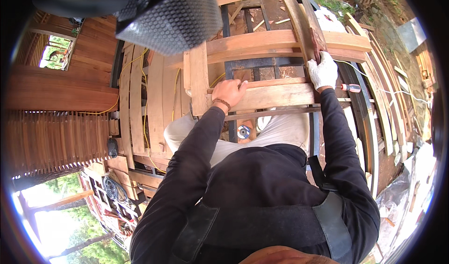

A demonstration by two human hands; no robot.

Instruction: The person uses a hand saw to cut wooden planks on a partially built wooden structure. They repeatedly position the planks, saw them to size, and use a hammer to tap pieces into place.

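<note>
Two hands work on a frame of pale wooden boards laid over dark steel beams. The left hand [229,91], bare with a cord bracelet at the wrist, rests on a flat wooden plank [273,95] with its fingers curled over the plank's far edge. The right hand [322,71], in a white work glove, has its fingers closed around the lower end of a long reddish-brown board [304,23] that runs up and away across the curved crosspieces. A screwdriver [350,88] with a red handle lies just right of the gloved wrist. Below the plank, between the knees, sits a small round blue-and-white disc [243,132]. Yellow cord [144,77] trails over the boards at left.
</note>
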